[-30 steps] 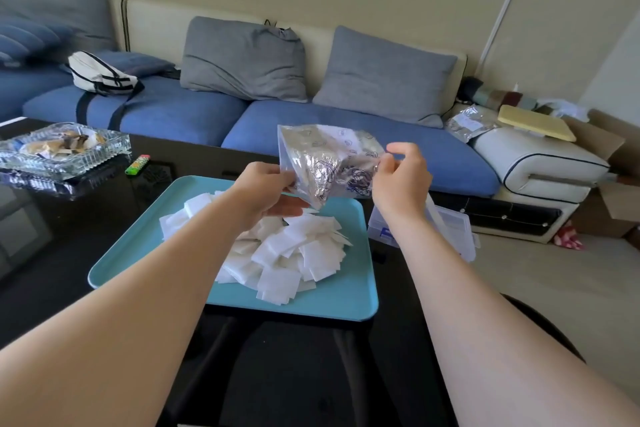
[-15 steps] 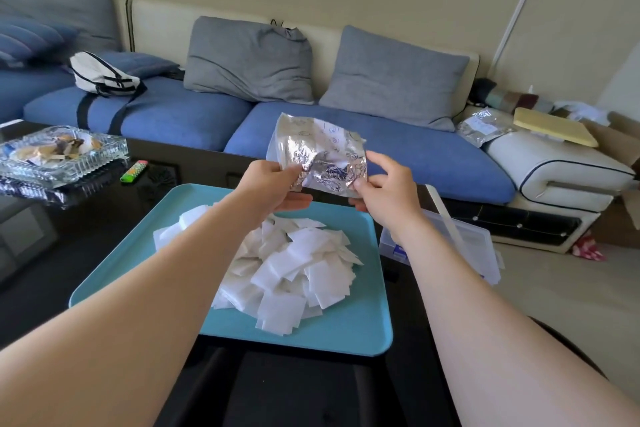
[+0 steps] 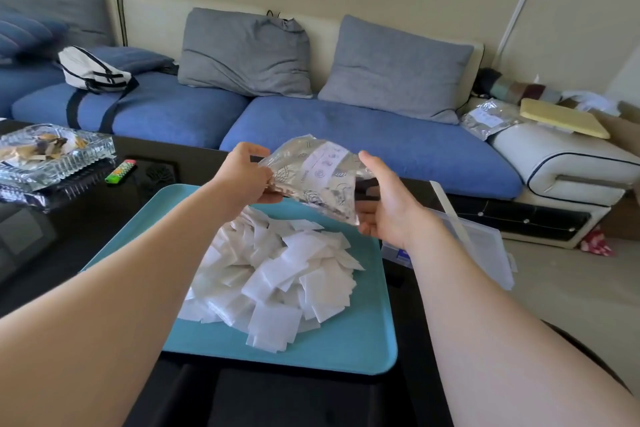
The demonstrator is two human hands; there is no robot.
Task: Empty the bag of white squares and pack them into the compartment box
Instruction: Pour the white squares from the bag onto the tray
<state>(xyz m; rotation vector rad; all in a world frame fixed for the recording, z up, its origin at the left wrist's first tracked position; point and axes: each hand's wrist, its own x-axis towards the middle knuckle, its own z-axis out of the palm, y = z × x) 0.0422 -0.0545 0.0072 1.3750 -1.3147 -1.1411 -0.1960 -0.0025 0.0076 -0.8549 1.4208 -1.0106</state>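
Head view: my left hand [image 3: 247, 173] pinches the left edge of the silver foil bag [image 3: 311, 177], which I hold just above the far end of the teal tray [image 3: 346, 357]. My right hand [image 3: 384, 208] is at the bag's right edge, thumb straight and fingers curled beneath. I cannot tell whether it truly grips.

The white squares [image 3: 277, 270] lie in a loose heap on the tray and nothing is falling. The bag looks flat, so I judge the emptying is at its end.

Next I must put the bag aside and bring the compartment box [image 3: 485, 246] closer. It sits just right of the tray, partly behind my right arm, with its compartments hidden.

The count is one bag in hand, a second foil bag [image 3: 485, 120] on the sofa arm, one tray and one box. The overlapping squares are too many to count.
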